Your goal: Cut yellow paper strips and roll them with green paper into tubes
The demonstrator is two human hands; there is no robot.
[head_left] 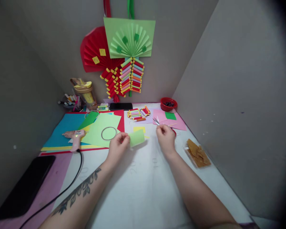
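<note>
Risk noted: the cord, nearer than and left of the left fingers, may snag on a sideways sweep and drag the glue gun. The green paper, extending right from the left fingers, may crease, being gripped at one end only. Left fingers: pinched together on that paper. Right fingers: closed on scissors, blades projecting beyond them; exact grip hidden.

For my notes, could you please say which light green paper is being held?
The small piece in the left hand; the large sheet lies on other papers, and the fan card hangs on the wall.
</note>
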